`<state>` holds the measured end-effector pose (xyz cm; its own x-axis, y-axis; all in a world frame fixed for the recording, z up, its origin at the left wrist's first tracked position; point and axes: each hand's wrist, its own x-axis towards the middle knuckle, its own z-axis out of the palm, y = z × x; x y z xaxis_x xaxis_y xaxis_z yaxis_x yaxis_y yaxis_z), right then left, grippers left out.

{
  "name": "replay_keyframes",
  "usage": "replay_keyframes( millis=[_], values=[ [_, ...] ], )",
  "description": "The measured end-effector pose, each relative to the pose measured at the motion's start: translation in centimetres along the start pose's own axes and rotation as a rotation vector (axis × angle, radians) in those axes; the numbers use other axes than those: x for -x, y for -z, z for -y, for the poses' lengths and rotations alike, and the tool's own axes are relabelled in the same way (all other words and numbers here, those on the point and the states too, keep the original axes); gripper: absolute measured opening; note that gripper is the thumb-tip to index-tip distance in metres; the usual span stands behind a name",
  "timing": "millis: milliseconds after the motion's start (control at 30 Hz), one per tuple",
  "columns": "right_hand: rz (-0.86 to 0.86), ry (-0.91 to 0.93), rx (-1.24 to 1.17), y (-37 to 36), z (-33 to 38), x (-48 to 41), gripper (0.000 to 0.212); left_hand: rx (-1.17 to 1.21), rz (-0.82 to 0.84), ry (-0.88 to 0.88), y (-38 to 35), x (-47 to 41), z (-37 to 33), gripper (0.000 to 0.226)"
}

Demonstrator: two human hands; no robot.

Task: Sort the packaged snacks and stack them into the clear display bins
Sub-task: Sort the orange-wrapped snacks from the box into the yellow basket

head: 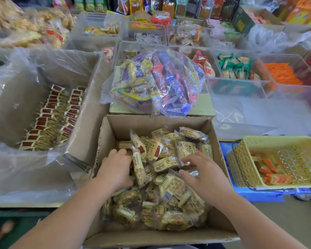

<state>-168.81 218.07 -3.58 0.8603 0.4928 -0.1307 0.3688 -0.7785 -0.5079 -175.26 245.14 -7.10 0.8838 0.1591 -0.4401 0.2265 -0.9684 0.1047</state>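
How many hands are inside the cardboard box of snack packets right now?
2. The left hand grips packets at the box's left side; the right hand rests on packets right of centre. No other hand shows.

Left hand (115,168) fingers curled, palm down; right hand (203,175) fingers spread.

Display counter (25,199): cardboard box (151,123) front-ctr; plastic-lined carton (86,133) L; flat carton (205,106) ctr; clear bins (241,87) rear/R.
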Motion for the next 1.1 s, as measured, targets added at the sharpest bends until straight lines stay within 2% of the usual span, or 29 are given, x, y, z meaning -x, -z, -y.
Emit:
replay_keyframes(
  millis=[67,133,233,433,600,700,800,833,900,933,1033,1100],
  values=[
    [-0.013,0.034,-0.021,0.0,1.2,-0.7,0.032,0.036,-0.008,-0.013,-0.7,1.5,-0.4,0.036],
    [-0.009,0.069,-0.038,-0.1,2.3,-1.3,0.032,0.045,-0.027,-0.022,-1.7,3.0,-0.9,0.032],
    [0.038,0.152,-0.050,-0.6,4.2,-2.2,0.031,0.057,-0.082,-0.048,-3.4,4.8,-1.3,0.043],
    [0.401,0.332,0.063,-4.9,7.6,-3.7,0.045,0.048,-0.110,-0.126,-4.7,7.7,-2.4,0.039],
    [0.638,0.245,-0.084,-8.8,8.2,-3.9,0.055,0.036,-0.044,-0.325,-5.8,9.7,-2.2,0.059],
    [0.756,0.257,-0.022,-9.8,7.4,-3.5,0.052,0.277,-0.031,-0.413,-5.3,10.6,-1.2,0.054],
    [0.763,0.362,0.077,-9.6,6.5,-2.5,0.046,0.591,-0.230,-0.280,-4.4,10.9,-0.4,0.014],
    [0.760,0.404,0.116,-9.4,6.1,-2.0,0.045,0.632,-0.277,-0.185,-4.2,10.5,-0.1,0.007],
    [0.753,0.474,0.210,-8.9,5.3,-1.0,0.044,0.674,-0.300,0.006,-3.4,8.7,0.2,0.008],
    [0.741,0.500,0.252,-8.7,4.8,-0.5,0.045,0.662,-0.274,0.079,-3.2,7.5,0.4,0.006],
    [0.692,0.507,0.290,-8.3,3.4,0.7,0.045,0.469,-0.051,0.195,-3.1,3.0,0.4,0.038],
    [0.665,0.482,0.283,-7.9,2.5,1.2,0.045,0.329,0.071,0.221,-3.5,0.5,0.1,0.036]
  ],
)
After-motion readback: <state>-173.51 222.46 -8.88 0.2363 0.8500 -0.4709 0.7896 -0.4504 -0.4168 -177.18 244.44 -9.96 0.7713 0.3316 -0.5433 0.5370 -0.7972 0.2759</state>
